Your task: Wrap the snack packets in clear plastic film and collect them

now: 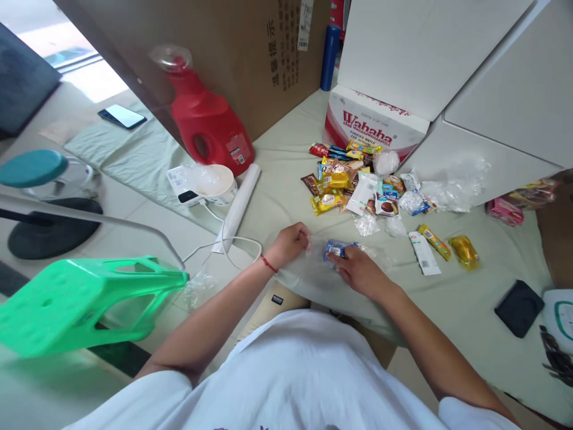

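My left hand (292,242) is closed on the edge of a clear plastic bag (308,269) that lies on the pale green cloth (286,173) in front of me. My right hand (358,272) pinches a small blue snack packet (336,249) that sits at or inside the bag; which of the two I cannot tell. A pile of wrapped snacks (353,182) lies beyond my hands, about a hand's length away. A white packet (424,253), a yellow-orange packet (434,240) and a gold packet (464,251) lie apart to the right.
A red detergent jug (208,122) and a white bowl (215,182) stand at the left. A Wahaha carton (371,122) and crumpled clear bags (452,188) sit behind the pile. A green stool (85,301) lies at the near left, a black pouch (518,307) at the right, a phone (122,116) far left.
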A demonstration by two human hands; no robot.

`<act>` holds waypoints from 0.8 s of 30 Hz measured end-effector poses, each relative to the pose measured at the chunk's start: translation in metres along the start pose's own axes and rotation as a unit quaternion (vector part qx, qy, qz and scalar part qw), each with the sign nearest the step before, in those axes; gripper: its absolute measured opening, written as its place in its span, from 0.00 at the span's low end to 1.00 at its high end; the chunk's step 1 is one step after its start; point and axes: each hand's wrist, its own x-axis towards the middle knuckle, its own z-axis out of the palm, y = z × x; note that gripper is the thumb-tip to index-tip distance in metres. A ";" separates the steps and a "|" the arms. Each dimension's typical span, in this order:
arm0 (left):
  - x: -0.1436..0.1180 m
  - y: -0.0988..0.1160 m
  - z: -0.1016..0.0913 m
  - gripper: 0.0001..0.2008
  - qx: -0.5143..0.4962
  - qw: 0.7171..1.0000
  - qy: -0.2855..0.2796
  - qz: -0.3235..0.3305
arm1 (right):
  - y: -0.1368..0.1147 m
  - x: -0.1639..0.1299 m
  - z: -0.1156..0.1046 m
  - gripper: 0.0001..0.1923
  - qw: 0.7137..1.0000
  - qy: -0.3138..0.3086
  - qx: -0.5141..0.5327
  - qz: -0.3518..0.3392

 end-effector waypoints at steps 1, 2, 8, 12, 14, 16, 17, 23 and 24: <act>-0.002 0.007 0.008 0.03 -0.066 0.998 -0.019 -0.004 | -0.001 0.000 0.000 0.24 1.000 0.002 0.016 0.006; -0.004 0.014 0.018 0.03 -0.124 0.992 -0.035 -0.006 | -0.002 -0.001 0.000 0.23 0.999 0.006 0.033 0.012; 0.002 0.027 0.076 0.14 -0.075 0.997 -0.019 0.014 | 0.018 -0.030 0.001 0.23 0.974 0.025 0.223 -0.025; 0.005 0.021 0.089 0.14 0.174 0.979 0.068 0.086 | 0.046 -0.047 0.006 0.21 0.939 0.147 0.286 0.124; 0.005 0.022 0.092 0.12 0.227 0.966 0.098 0.079 | 0.056 -0.049 0.013 0.20 0.923 0.227 0.182 0.253; 0.005 0.025 0.095 0.14 0.251 0.957 0.127 0.065 | 0.060 -0.048 0.021 0.23 0.911 0.236 0.082 0.329; 0.005 0.026 0.097 0.19 0.258 0.954 0.142 0.050 | 0.061 -0.047 0.024 0.23 0.908 0.228 0.057 0.346; 0.010 0.032 0.104 0.20 0.271 0.954 0.127 0.016 | 0.043 -0.048 0.030 0.05 0.911 0.235 0.069 0.331; 0.008 0.033 0.107 0.18 0.268 0.954 0.128 0.031 | 0.038 -0.048 0.028 0.05 0.907 0.233 0.094 0.339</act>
